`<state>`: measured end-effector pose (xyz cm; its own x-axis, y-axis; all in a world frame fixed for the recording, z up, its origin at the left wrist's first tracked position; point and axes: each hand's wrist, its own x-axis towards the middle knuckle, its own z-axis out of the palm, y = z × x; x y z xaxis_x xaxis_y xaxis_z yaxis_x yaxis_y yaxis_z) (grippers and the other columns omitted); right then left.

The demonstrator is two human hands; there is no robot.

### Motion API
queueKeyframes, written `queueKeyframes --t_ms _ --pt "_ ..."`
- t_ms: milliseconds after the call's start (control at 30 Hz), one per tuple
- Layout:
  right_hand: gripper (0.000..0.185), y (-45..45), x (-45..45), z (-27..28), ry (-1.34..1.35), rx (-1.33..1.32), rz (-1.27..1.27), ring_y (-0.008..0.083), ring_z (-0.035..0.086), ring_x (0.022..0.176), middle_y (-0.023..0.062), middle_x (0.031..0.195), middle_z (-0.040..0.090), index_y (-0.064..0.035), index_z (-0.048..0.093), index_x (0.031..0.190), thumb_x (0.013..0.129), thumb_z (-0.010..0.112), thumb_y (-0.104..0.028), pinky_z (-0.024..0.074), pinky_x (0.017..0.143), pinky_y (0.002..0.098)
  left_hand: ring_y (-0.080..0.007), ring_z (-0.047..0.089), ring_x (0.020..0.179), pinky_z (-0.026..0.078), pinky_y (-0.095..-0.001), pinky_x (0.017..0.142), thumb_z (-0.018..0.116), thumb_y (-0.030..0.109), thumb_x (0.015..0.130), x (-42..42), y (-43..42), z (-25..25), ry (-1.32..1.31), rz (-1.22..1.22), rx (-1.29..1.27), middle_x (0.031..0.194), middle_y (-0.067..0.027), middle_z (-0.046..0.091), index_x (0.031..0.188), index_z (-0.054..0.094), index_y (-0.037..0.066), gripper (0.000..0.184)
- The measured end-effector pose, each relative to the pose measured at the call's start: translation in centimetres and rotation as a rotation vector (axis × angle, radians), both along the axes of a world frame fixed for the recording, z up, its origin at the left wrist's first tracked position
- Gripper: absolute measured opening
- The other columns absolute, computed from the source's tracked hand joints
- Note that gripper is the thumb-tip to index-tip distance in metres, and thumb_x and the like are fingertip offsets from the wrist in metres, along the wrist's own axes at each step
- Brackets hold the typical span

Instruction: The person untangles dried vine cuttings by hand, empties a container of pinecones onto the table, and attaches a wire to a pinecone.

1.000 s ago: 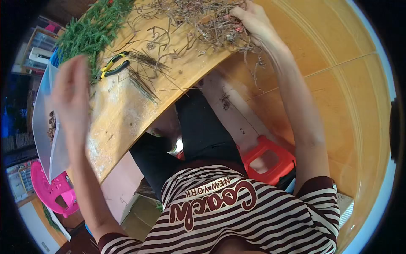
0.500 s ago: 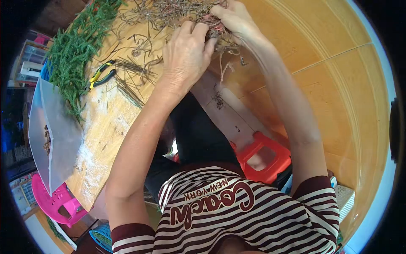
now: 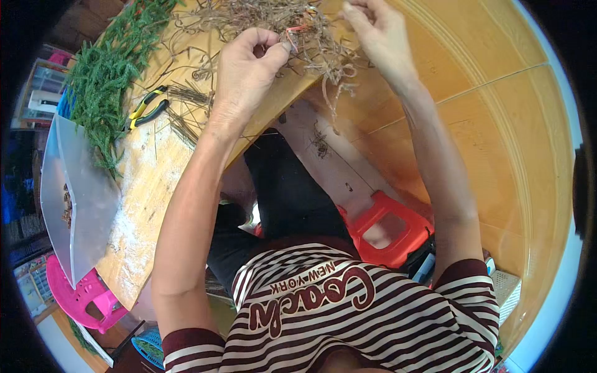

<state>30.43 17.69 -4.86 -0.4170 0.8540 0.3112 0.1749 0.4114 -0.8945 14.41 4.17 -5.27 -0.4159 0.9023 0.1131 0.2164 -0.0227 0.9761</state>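
A tangle of dry, curly brown stems (image 3: pixel 249 18) lies across the far end of the table and hangs over its edge. My left hand (image 3: pixel 249 65) is closed in a pinch at the near side of this tangle, beside a small red strip (image 3: pixel 297 30). What the fingertips hold is too small to make out. To the right of the tangle, my right hand (image 3: pixel 382 43) is raised with thumb and fingers drawn together; anything between them cannot be made out. Yellow-and-black pliers (image 3: pixel 148 107) lie left of my left hand, next to thin brown wires or sticks (image 3: pixel 183 115).
Green artificial-looking sprigs (image 3: pixel 106 87) are heaped along the table's left side. A translucent bin (image 3: pixel 87 199) stands at that edge. The wooden table (image 3: pixel 149 186) carries white dust. A pink chair (image 3: pixel 81 292) and a red stool (image 3: pixel 392 230) stand below. Plant scraps (image 3: pixel 320 143) lie on the floor.
My hands have moved apart: the left shifted left into a pinch, and the right lifted away to the right of the tangle. More of the tangle and the red strip now show.
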Motion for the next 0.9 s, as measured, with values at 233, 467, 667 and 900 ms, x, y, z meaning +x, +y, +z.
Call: queueKeyframes --t_ms 233,467,667,900 --pt "0.03 -3.0 0.2 2.7 0.034 0.584 0.452 0.0186 0.06 0.076 0.0126 0.091 0.065 0.0005 0.058 0.112 0.092 0.059 -0.022 0.0496 0.065 0.031 -0.0067 0.051 0.066 0.044 -0.0238 0.061 0.065 0.015 0.082 1.1 -0.2 0.4 0.237 -0.019 0.099 0.071 -0.0023 0.058 0.091 0.062 -0.002 0.019" --pt "0.024 -4.2 -0.3 6.1 -0.559 0.076 0.455 0.0166 0.057 0.066 0.0087 0.075 0.063 0.0008 0.061 0.104 0.093 0.056 -0.02 0.0466 0.061 0.0302 -0.0127 0.055 0.068 0.047 -0.0277 0.065 0.064 0.015 0.083 0.6 -0.3 -0.5 0.317 -0.046 0.082 0.078 -0.0083 0.061 0.094 0.061 -0.003 0.021" --pt "0.018 -1.9 -1.0 2.1 -0.222 -0.005 0.534 0.0125 0.054 0.062 0.0045 0.073 0.062 -0.0005 0.063 0.098 0.094 0.055 -0.016 0.0438 0.056 0.0284 -0.0201 0.062 0.075 0.05 -0.0326 0.07 0.064 0.016 0.084 1.9 -0.5 0.8 0.494 -0.023 -0.004 0.084 -0.0135 0.064 0.102 0.059 -0.001 0.025" --pt "0.015 -3.2 -0.3 4.0 -0.139 -0.238 0.412 0.0093 0.052 0.061 0.0019 0.071 0.06 -0.0019 0.063 0.092 0.095 0.054 -0.014 0.0422 0.054 0.0258 -0.0052 0.051 0.07 0.043 -0.0221 0.06 0.066 0.015 0.088 0.9 0.0 -0.2 0.432 -0.024 0.108 0.081 -0.001 0.062 0.112 0.054 0.002 0.03"
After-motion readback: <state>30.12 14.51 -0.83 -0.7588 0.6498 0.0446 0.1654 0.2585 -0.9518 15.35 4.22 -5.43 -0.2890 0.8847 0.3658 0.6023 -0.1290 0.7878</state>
